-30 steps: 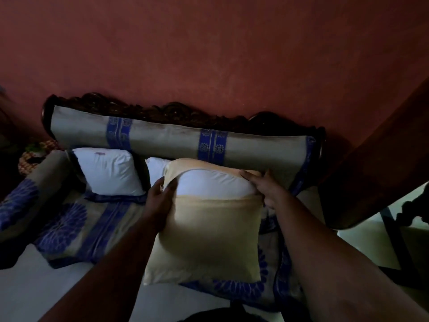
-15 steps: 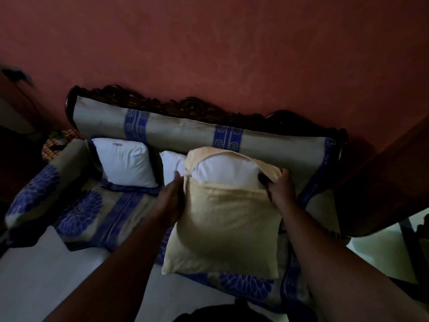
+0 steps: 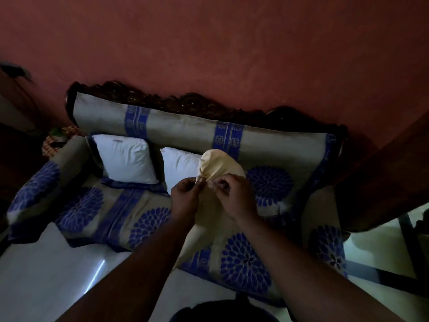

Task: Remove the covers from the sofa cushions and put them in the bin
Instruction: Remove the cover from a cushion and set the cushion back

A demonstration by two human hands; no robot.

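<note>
Hands: left hand [image 3: 185, 196] and right hand [image 3: 234, 194] are pinching the cream cushion cover [image 3: 217, 166] together.
Risk: bunched fabric may be snagging, slipping free.

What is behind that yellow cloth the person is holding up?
Behind the yellow cover, pinched by the left hand and right hand, a white cushion leans on the sofa back. The cover hides the cushion's right part and some patterned seat.
</note>
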